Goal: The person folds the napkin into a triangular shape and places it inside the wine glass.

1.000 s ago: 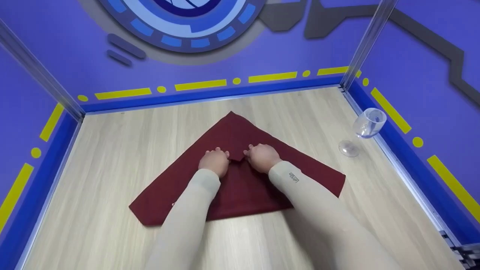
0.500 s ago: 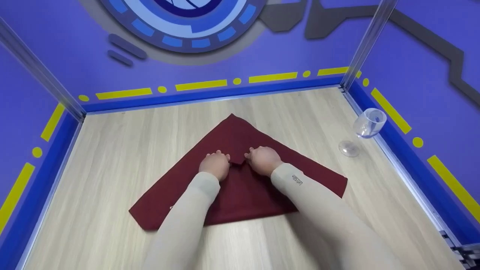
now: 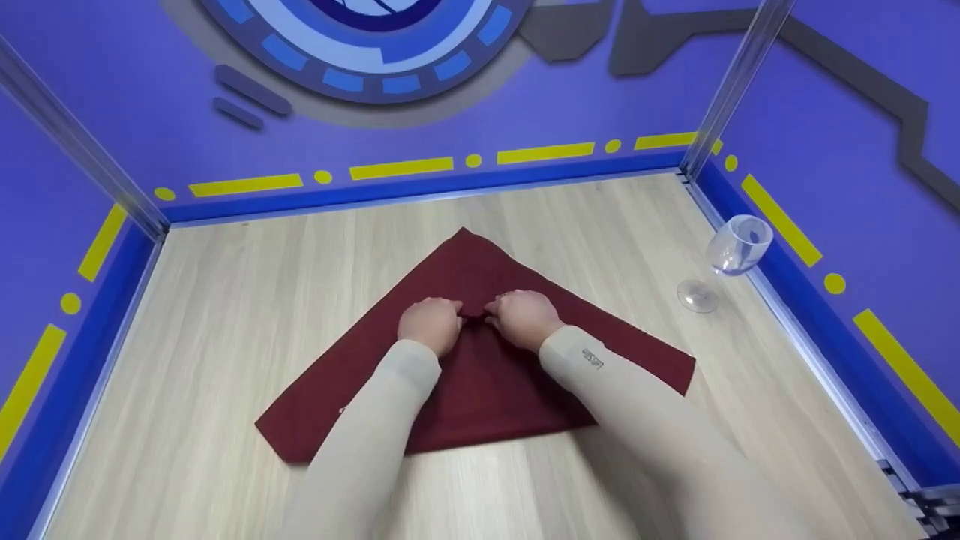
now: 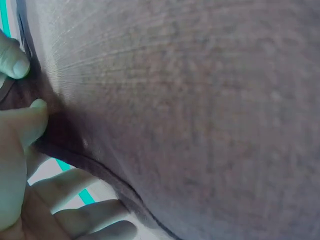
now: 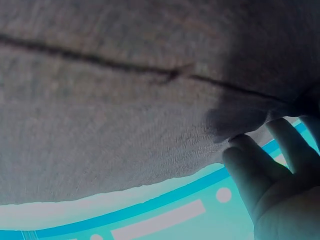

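A dark red cloth napkin [image 3: 480, 420] lies folded into a broad triangle, its peak facing the back wall. My left hand [image 3: 431, 325] pinches a bit of it near the middle. Close by on the right, my right hand [image 3: 526, 319] pinches the same raised edge, with a narrow strip of cloth between the hands. In the left wrist view, the thumb presses the napkin [image 4: 200, 125] against the fingers, and creases fan out from the grip. Cloth fills most of the right wrist view, where fingers [image 5: 250, 165] meet its edge. The fingertips are partly hidden in the head view.
A stemmed wine glass [image 3: 739, 246] stands upright near the right wall, away from the napkin. The pale wooden tabletop [image 3: 225, 300] is bounded by blue panels [image 3: 420, 127] at the back and both sides.
The pointed flap tip between my hands, visible earlier, has turned under out of sight. My hands have rolled slightly in place. The napkin has slid slightly towards me; the glass is unmoved.
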A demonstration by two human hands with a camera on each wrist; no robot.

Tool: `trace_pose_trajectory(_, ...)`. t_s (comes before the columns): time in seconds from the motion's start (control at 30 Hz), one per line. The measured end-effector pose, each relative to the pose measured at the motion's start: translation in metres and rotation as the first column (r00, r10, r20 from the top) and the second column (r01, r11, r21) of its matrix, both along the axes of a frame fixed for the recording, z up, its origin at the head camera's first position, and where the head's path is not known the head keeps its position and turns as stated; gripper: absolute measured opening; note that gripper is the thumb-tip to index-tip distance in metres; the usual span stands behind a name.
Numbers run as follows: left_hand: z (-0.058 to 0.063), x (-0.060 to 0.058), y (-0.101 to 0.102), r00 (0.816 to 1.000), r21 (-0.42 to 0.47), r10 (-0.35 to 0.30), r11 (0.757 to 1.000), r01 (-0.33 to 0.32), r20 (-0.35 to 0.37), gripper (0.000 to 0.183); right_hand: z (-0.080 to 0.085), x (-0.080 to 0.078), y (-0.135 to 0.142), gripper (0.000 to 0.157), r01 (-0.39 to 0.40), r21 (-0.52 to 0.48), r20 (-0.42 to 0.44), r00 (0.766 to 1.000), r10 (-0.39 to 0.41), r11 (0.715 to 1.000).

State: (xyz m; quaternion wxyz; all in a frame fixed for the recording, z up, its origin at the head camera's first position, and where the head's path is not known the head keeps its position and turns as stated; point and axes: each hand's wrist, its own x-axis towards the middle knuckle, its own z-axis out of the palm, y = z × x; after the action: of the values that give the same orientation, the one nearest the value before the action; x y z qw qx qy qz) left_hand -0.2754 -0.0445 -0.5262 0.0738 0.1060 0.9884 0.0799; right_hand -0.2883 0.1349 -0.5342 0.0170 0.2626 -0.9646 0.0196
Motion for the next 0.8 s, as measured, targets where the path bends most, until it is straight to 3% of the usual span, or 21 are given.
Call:
trace_pose_trajectory(0.2,-0.002,-0.007,0.006,0.999,-0.013,0.01,1.0,-0.01,0.034,0.039,-0.004,-0.005,-0.003,0.026,-0.014,-0.067,-0.066,0.998,0.009,0.998)
trace_pose_trajectory(0.47,-0.005,-0.021,0.005,0.998,0.001,0.057,0.998,-0.057,0.009,0.043,0.001,-0.016,-0.005,0.032,0.097,-0.06,-0.068,0.993,-0.102,0.993)
trace_pose_trajectory(0.6,-0.008,-0.023,0.006,0.998,0.012,0.058,0.998,-0.059,0.035,0.042,-0.002,-0.022,-0.006,0.032,0.132,-0.032,0.004,0.991,-0.132,0.991)
trace_pose_trajectory(0.8,-0.011,-0.022,0.006,0.99,-0.006,0.03,1.0,-0.029,0.136,0.044,-0.011,-0.024,-0.004,0.034,0.141,-0.012,0.151,0.979,-0.137,0.99)
